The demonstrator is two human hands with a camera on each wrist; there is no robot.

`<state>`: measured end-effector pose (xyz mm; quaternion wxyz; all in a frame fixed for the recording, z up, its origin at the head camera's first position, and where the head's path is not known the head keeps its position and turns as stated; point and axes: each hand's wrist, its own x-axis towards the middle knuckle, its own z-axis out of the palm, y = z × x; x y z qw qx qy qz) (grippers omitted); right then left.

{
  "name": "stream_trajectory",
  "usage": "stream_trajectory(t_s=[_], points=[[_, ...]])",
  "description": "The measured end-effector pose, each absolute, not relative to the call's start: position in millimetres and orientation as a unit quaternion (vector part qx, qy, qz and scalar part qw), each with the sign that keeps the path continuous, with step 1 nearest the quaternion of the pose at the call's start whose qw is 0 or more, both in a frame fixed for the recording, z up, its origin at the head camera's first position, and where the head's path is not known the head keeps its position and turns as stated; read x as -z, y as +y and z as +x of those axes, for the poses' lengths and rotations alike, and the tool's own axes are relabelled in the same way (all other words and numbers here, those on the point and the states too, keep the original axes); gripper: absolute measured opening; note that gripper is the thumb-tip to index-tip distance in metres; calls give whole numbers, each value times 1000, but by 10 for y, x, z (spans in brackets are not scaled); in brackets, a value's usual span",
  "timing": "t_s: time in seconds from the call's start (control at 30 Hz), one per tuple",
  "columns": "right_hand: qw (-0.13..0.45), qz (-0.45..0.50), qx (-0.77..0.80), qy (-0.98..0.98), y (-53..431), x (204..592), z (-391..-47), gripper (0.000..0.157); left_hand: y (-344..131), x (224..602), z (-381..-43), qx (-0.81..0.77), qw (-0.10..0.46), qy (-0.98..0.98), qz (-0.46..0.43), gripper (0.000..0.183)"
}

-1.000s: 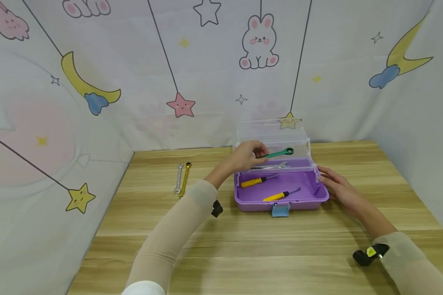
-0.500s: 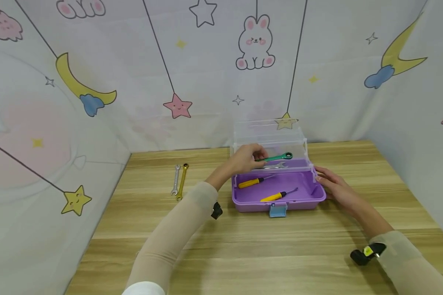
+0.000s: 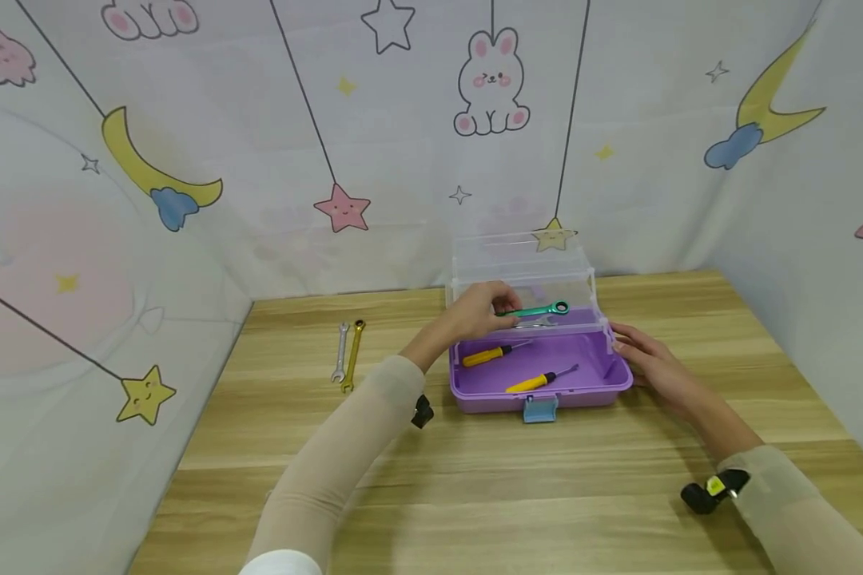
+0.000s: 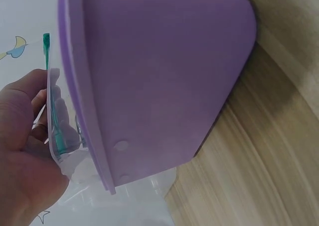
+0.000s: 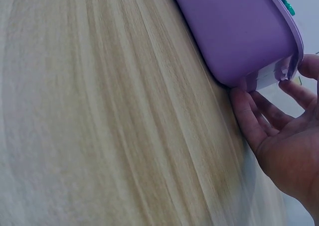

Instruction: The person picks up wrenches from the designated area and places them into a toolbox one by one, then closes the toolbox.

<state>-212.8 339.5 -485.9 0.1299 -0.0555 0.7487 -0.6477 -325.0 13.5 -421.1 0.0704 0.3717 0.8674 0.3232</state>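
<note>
In the head view, my left hand (image 3: 483, 310) pinches a green ratcheting wrench (image 3: 542, 310) by one end, its ring end pointing right. The wrench is over the clear raised tray of an open purple toolbox (image 3: 539, 403). Beneath it, a silver wrench (image 3: 535, 323) lies partly hidden in the tray. Two yellow-handled screwdrivers (image 3: 483, 357) lie on the toolbox floor. My right hand (image 3: 654, 366) touches the toolbox's right side; the right wrist view shows its fingers (image 5: 247, 117) against the purple wall, with the thumb near the rim.
Left of the toolbox, a silver wrench (image 3: 341, 353) and a gold ratcheting wrench (image 3: 354, 355) lie side by side on the wooden table (image 3: 475, 495). The clear lid (image 3: 518, 255) leans back near the patterned cloth wall (image 3: 403, 144). A blue latch (image 3: 540, 410) hangs in front.
My left hand has lowered the green wrench slightly toward the tray, covering more of the silver wrench there. The right hand stays on the toolbox. The head view has shifted a little.
</note>
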Motion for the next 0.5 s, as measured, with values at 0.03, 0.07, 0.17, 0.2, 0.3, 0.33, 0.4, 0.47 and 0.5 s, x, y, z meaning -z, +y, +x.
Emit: stream_trajectory(t_s=[0.03, 0.07, 0.17, 0.2, 0.3, 0.33, 0.4, 0.47, 0.5], points=[[131, -55, 647, 749, 3393, 4855, -2134, 63, 128, 4209, -3249, -325, 71, 868, 370, 13], [132, -56, 647, 749, 3392, 4853, -2139, 63, 123, 4208, -3250, -327, 72, 867, 369, 13], [133, -56, 645, 751, 3395, 4852, -2144, 64, 119, 4217, -3257, -328, 74, 867, 369, 13], [132, -57, 644, 751, 3396, 4854, -2145, 63, 120, 4222, -3259, -328, 74, 867, 368, 13], [130, -57, 643, 753, 3396, 4862, -2141, 63, 123, 4221, -3252, -337, 73, 864, 367, 14], [129, -58, 644, 752, 3394, 4862, -2139, 63, 122, 4213, -3245, -341, 70, 864, 364, 14], [127, -61, 645, 751, 3390, 4866, -2138, 63, 112, 4187, -3229, -350, 65, 861, 362, 15], [126, -64, 646, 750, 3385, 4870, -2135, 63, 95, 4158, -3216, -357, 59, 858, 364, 17], [125, -65, 647, 749, 3382, 4874, -2135, 63, 85, 4149, -3214, -358, 57, 857, 366, 18]])
